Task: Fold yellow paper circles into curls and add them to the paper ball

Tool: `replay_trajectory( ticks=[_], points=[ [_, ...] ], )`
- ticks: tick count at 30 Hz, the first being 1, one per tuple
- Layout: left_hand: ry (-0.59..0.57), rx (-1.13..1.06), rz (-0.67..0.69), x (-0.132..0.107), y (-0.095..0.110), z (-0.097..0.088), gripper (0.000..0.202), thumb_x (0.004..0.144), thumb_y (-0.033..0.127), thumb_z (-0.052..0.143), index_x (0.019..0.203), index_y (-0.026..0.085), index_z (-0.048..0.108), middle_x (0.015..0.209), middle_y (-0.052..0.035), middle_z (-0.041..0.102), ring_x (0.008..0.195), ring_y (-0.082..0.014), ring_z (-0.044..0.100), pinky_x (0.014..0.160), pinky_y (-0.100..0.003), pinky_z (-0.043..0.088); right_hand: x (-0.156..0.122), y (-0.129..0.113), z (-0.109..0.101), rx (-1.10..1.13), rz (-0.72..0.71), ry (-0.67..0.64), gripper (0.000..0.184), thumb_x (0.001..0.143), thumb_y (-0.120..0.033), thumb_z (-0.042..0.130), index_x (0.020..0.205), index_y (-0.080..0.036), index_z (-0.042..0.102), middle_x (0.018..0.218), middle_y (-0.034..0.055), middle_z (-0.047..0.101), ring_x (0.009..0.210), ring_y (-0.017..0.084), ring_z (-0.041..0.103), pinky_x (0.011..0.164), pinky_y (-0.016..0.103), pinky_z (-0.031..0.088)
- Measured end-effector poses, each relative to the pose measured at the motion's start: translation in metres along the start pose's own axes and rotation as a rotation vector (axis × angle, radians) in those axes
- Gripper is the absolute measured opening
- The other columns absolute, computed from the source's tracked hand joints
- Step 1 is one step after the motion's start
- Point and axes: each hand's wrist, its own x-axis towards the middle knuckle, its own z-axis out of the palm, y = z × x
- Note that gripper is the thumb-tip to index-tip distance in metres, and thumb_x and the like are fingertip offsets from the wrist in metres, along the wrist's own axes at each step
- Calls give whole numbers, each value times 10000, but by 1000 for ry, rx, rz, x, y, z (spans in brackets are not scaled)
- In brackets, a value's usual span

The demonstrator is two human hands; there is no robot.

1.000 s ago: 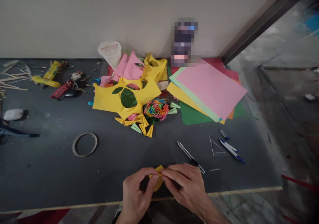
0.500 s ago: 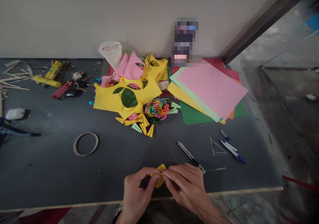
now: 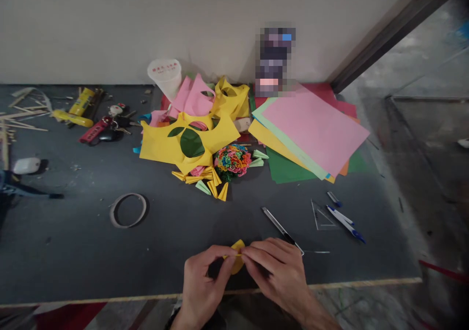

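Pinching a small yellow folded paper piece (image 3: 236, 265) between left hand (image 3: 200, 283) and right hand (image 3: 280, 274), we judge folding in progress, needing aligned edges before creasing.

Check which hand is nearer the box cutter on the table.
Right. The right hand sits just below the box cutter's near end, knuckles almost at it. The left hand is farther off, down and left, across the yellow paper piece both pinch.

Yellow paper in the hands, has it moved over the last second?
No. The yellow paper stays pinched between the left hand and right hand, just as close to the utility knife.
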Motion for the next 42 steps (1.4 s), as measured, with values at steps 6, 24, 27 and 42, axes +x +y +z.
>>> replay_trajectory(
  ticks=[6, 24, 27, 42],
  points=[
    [-111, -178, -161, 4, -6, 0, 195, 947, 376, 734, 941, 213, 841, 814, -36, 873, 716, -174, 827, 671, -191, 639, -2, 0, 4, -54, -16, 49, 155, 970, -101, 708, 1064, -223, 732, 882, -10, 800, 698, 120, 734, 689, 282, 489],
    [10, -77, -74, 1, -1, 2, 195, 945, 347, 729, 874, 233, 870, 758, -23, 869, 660, -177, 805, 667, -215, 636, 2, 0, 1, -6, -11, 11, 147, 1002, -179, 691, 1125, -248, 735, 939, 6, 818, 717, 136, 725, 690, 298, 493],
    [-26, -130, -93, 1, -1, 2, 205, 952, 370, 729, 925, 232, 877, 804, -36, 880, 716, -181, 819, 698, -210, 639, -2, 1, 2, -91, -59, 68, 182, 992, -123, 704, 1132, -231, 747, 914, -3, 821, 674, 120, 709, 674, 306, 460],
    [-123, -248, -196, 3, -1, -3, 300, 996, 431, 671, 1029, 215, 876, 867, -50, 871, 764, -189, 784, 688, -222, 592, 4, 1, 2, -102, -56, 61, 133, 976, -103, 667, 1003, -228, 701, 860, -17, 795, 668, 111, 707, 661, 293, 423]
  ],
)
